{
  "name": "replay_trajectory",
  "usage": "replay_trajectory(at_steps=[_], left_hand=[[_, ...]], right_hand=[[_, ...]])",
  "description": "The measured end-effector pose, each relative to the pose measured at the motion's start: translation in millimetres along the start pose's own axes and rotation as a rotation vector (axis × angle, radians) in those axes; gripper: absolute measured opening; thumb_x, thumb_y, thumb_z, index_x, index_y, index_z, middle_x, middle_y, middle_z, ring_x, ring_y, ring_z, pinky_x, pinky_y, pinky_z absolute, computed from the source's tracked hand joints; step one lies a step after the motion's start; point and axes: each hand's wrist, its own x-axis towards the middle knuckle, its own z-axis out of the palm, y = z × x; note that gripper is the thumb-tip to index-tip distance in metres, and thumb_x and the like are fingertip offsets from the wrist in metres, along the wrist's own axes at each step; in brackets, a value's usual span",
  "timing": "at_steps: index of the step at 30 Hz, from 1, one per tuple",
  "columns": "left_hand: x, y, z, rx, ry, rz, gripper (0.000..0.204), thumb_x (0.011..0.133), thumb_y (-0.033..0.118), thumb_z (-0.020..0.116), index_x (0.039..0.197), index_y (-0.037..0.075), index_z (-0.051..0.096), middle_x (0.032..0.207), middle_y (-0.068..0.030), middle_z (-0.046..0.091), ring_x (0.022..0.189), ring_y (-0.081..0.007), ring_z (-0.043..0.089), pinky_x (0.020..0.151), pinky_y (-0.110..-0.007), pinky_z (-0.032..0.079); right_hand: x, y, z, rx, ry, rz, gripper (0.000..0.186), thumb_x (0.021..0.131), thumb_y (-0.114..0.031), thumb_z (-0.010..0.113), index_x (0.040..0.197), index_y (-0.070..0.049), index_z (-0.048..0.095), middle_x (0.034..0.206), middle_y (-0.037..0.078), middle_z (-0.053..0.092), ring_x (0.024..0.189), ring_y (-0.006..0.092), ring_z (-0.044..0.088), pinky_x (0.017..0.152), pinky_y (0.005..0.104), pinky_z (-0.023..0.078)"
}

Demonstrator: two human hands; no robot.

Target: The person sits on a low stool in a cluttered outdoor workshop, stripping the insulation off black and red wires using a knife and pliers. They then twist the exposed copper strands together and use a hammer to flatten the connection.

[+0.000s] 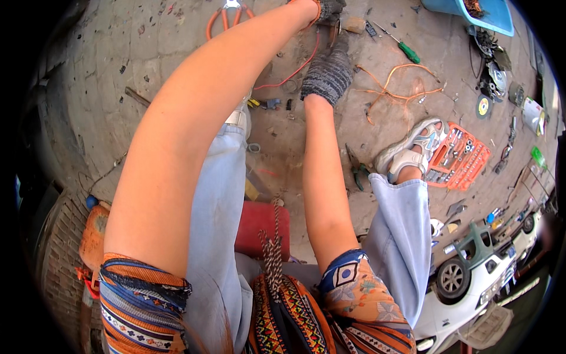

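At the top edge, my left hand point(330, 8) wears a dark glove with an orange cuff. It is partly cut off by the edge, and its fingers look curled. Just below it is my right hand point(329, 72) in a grey knitted glove, fingers closed and pointing up toward the left hand. A small piece between the hands is too hidden to name. A thin red wire point(299, 71) runs from beside the hands down to the left. Close by on the right lies a brown block point(354, 24). Orange-handled pliers point(231, 8) lie to the left of my left hand.
A green-handled screwdriver point(408, 52) and orange wire point(386, 91) lie right of my hands. Near my sandalled foot point(413, 147) are an orange socket set point(460, 158) and dark pliers point(356, 168). A blue tub point(498, 23) stands top right; a white car point(460, 307) is lower right.
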Motion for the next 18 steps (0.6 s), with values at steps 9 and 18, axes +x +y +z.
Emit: replay_trajectory(at_steps=[9,18], left_hand=[[28,-7,-13,0.458,-0.212,0.432,0.026,0.069,0.025,0.063,0.092,0.013,0.071,0.083,-0.0110,0.069,0.078,-0.0220,0.066,0.073,-0.033,0.051],[7,10,-16,0.728,-0.089,0.294,0.021,0.066,0.021,0.061,0.082,0.014,0.072,0.087,-0.0154,0.067,0.084,-0.0292,0.066,0.077,-0.037,0.052]], right_hand=[[-1,-3,2,-0.063,0.031,-0.006,0.042,0.082,-0.009,0.054,0.124,-0.004,0.051,0.101,0.024,0.062,0.092,0.0378,0.061,0.080,0.0427,0.048],[-5,-5,5,-0.102,-0.024,-0.017,0.042,0.082,-0.009,0.054,0.124,-0.004,0.050,0.099,0.024,0.062,0.089,0.0381,0.061,0.078,0.0431,0.048]])
